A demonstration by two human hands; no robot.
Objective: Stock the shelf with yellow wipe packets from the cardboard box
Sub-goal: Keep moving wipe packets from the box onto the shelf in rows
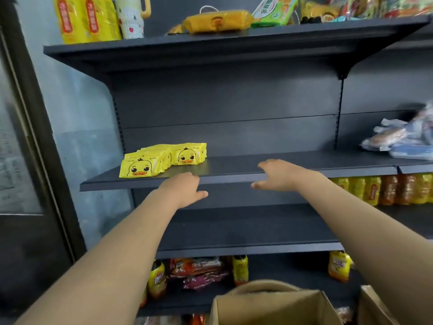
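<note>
Two rows of yellow wipe packets [161, 159] with a duck face stand at the left end of the dark middle shelf [293, 164]. My left hand [184, 188] hovers at the shelf's front edge, just right of and below the packets, fingers apart and holding nothing. My right hand [278, 175] reaches over the shelf's front edge near its middle, fingers spread, also with nothing in it. The cardboard box [274, 306] sits at the bottom of the view below my arms; its inside is hidden.
The top shelf [210, 46] carries yellow bags, a mug and wipe packs. Blue-white packs [405, 139] lie on the middle shelf's right end. Snack bags [199, 270] fill the lowest shelf. A second box [377, 306] stands at the bottom right. A dark door frame [35, 160] borders the left.
</note>
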